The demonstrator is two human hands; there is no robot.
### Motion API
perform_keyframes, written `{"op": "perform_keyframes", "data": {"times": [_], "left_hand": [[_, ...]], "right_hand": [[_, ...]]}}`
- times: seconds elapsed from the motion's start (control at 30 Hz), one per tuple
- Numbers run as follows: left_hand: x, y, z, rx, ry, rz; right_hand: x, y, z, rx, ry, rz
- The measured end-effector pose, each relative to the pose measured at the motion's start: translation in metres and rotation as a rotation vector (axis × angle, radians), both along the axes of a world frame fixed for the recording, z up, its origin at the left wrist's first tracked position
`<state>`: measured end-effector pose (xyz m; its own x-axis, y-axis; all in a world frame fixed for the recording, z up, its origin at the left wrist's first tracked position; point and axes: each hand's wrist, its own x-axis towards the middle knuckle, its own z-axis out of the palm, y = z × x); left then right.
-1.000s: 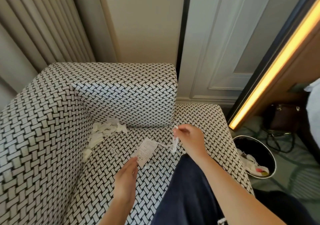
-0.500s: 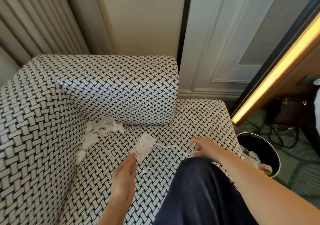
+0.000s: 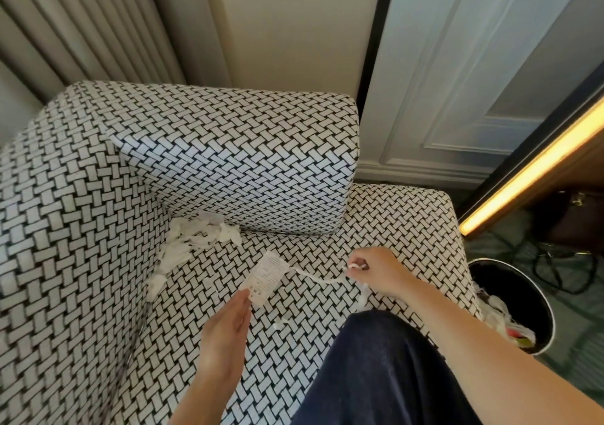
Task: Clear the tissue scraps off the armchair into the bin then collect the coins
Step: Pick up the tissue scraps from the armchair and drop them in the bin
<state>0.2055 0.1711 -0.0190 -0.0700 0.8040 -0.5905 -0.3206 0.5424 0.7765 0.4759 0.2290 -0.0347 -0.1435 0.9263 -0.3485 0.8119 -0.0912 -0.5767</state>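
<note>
Item: right hand (image 3: 372,271), fingers curled, thumb and forefinger pinching one end of a tissue strip (image 3: 322,276). The strip's long axis runs across the seat of the armchair (image 3: 402,225), from that pinch leftward to a printed paper slip (image 3: 268,276). A second shred hangs below the same hand. Item: left hand (image 3: 225,326), fingers straight and together, tips touching the near end of the slip, gripping nothing that can be made out. Item: main pile of tissue scraps (image 3: 192,241), in the back left corner of the seat, against backrest and side panel, beyond and left of the left hand, which is the nearer. One loose scrap (image 3: 281,323) lies between left hand and a dark trouser leg (image 3: 376,369). Item: bin (image 3: 547,310), round, dark, on the floor off the seat's right edge, right of the right hand, the nearer hand. Contents: white tissue and some coloured waste, part full. Coins: none visible.
</note>
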Motion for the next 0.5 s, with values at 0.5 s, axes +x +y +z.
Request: {"op": "perform_keyframes", "data": {"times": [0.5], "left_hand": [[-0.006,-0.009,0.019,0.001,-0.051,0.040]], "right_hand": [[-0.051,0.005,-0.016,-0.179,-0.229,0.117]]}}
